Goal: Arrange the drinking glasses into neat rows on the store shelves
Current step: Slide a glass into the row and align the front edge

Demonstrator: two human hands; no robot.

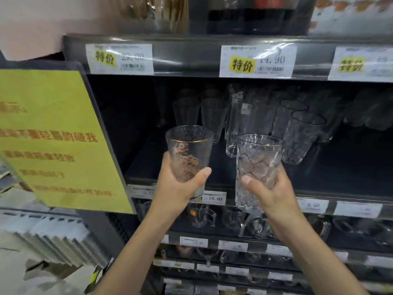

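Note:
My left hand grips a clear textured glass with a gold rim, held upright in front of the dark shelf. My right hand grips a second gold-rimmed textured glass beside it, a little lower. Both glasses hover just outside the shelf's front edge. On the shelf behind them stand several more glasses: two smooth tumblers at the back, a tall slim glass and two textured ones to the right.
A yellow sign juts out at the left of the shelf. Price labels run along the shelf edges. Lower shelves hold glass mugs. The shelf's front left floor is bare. More glasses stand at far right.

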